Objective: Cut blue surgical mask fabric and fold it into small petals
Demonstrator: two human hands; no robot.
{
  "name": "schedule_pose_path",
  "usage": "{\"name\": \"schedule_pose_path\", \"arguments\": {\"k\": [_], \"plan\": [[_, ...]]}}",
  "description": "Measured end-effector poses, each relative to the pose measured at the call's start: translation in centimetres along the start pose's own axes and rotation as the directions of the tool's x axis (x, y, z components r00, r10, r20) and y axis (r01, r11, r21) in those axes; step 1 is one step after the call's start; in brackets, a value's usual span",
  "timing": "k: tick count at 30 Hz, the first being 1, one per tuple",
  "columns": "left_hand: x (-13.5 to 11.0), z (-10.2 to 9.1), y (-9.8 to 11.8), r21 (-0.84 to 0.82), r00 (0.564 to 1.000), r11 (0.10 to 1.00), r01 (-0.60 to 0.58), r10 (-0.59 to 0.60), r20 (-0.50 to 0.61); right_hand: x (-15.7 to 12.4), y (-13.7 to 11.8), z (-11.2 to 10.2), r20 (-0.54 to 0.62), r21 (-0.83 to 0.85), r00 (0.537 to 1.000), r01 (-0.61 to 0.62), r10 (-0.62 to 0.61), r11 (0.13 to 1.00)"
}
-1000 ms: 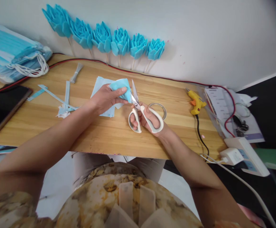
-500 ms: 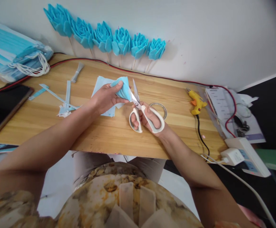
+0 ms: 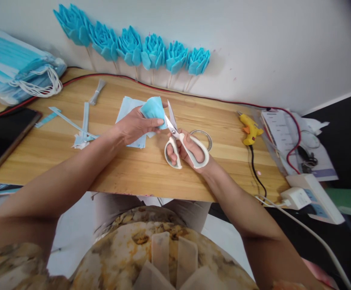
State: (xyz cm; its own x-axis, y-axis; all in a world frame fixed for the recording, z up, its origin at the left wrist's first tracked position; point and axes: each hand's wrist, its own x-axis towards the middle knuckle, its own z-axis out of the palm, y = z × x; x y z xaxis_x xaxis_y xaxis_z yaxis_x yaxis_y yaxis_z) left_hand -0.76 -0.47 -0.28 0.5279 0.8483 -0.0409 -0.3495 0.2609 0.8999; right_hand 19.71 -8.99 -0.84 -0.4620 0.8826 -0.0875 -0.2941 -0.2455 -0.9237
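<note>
Between the thumb and fingers of my left hand (image 3: 137, 125) is a piece of light blue fabric (image 3: 152, 109), like face mask material. My right hand (image 3: 187, 147) has its fingers through the white handles of a pair of scissors (image 3: 173, 131). The scissor blades stand apart, pointing away from me, and the left blade touches or lies very near the fabric's right edge. Beneath my left hand lie pale blue fabric sheets (image 3: 129, 105) on the wooden table. Part of a tape roll (image 3: 209, 139) shows behind my right hand.
Several blue fabric flowers (image 3: 153, 51) on sticks lean against the wall. Bagged face masks (image 3: 11, 60), a phone (image 3: 6, 135) and cut strips (image 3: 85, 119) lie on the left. At the right are a yellow glue gun (image 3: 249, 129), a power strip (image 3: 317, 201) and cables.
My left thumb has slid from the top of the fabric down to its lower right corner, and the fabric has turned a little. The scissors have barely moved.
</note>
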Motion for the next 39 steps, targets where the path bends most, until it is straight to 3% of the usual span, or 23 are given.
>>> {"name": "schedule_pose_path", "arguments": {"k": [9, 16, 28, 34, 39], "plan": [[0.4, 0.0, -0.4, 0.032, 0.995, 0.995, -0.094, 0.095, -0.038, 0.1, 0.0, 0.2, 0.009, 0.019, 1.0, -0.009, 0.009, 1.0], [0.0, 0.8, -0.8, 0.125, 0.999, 0.991, -0.045, 0.042, 0.026, 0.1, 0.4, -0.1, -0.005, -0.006, 1.0, 0.01, -0.01, 1.0], [0.3, 0.6, -1.1, 0.16, 0.996, 0.983, -0.087, 0.083, 0.034, 0.0, -0.1, 0.2, -0.01, 0.001, 0.999, 0.03, -0.03, 1.0], [0.3, 0.5, -0.2, 0.1, 0.994, 0.991, -0.087, 0.093, -0.058, 0.1, 0.0, 0.1, -0.006, -0.027, 0.999, 0.035, -0.035, 0.999], [0.4, -0.1, -0.2, 0.167, 0.989, 0.986, -0.031, 0.054, -0.139, 0.1, 0.2, 0.0, 0.001, -0.031, 0.998, 0.055, -0.055, 0.998]]}}
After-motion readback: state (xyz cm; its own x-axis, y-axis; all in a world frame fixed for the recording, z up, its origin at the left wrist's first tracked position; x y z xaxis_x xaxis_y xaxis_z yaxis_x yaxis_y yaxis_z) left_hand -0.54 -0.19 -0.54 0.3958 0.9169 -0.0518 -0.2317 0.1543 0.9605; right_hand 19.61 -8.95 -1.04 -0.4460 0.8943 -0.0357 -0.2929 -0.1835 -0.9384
